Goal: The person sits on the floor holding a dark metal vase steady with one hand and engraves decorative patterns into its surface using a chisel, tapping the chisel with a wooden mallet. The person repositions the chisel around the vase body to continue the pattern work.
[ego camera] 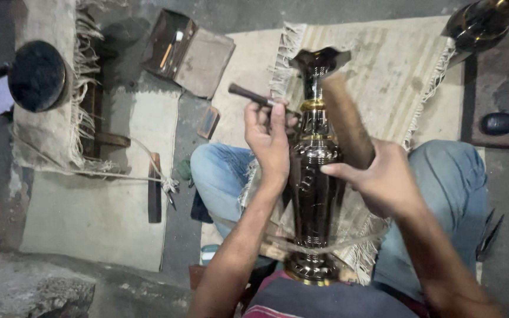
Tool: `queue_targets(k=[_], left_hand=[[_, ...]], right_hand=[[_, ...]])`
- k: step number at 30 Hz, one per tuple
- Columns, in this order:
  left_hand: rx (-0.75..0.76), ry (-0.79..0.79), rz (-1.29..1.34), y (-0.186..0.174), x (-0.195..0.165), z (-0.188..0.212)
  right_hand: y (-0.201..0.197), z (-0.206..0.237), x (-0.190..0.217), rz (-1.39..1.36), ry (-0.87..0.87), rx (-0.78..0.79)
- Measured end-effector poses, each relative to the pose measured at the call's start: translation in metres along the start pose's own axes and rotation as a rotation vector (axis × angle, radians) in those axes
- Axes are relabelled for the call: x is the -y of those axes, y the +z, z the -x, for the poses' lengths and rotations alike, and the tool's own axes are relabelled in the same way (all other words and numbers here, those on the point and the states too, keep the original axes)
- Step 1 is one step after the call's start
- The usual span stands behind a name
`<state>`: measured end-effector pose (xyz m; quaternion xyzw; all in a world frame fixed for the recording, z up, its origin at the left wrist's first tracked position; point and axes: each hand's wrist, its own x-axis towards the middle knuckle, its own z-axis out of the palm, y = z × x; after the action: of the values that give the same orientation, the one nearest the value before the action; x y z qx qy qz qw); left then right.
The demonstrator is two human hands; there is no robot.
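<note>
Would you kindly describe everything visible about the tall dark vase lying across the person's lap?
The vase is tall and slender, of glossy dark metal by its look, with brass-coloured bands at the neck and base, a flared mouth and ribbed rings near the foot. It lies lengthwise between the jeans-clad knees, mouth pointing away. The left hand rests against its neck holding a thin tool; the right hand grips a wooden mallet above it.
</note>
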<state>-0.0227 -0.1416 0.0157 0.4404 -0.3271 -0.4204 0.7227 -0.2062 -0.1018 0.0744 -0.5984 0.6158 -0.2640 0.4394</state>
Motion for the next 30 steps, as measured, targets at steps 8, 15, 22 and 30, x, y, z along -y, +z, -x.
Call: queue_targets(k=[8,15,22,30], left_hand=[[-0.020,0.023,-0.095,0.000,0.000,0.004],[0.226,-0.159,-0.286,-0.041,-0.082,0.080],[0.107,-0.194,-0.348,-0.026,-0.075,0.160],[0.064,-0.078,-0.478,-0.021,-0.075,0.164]], right_hand=[[-0.004,0.019,0.015,0.268,-0.093,-0.115],[-0.020,0.047,-0.019,-0.089,0.073,-0.216],[0.006,0.051,-0.045,-0.417,-0.279,-0.173],[-0.045,0.048,-0.006,0.288,-0.532,-0.180]])
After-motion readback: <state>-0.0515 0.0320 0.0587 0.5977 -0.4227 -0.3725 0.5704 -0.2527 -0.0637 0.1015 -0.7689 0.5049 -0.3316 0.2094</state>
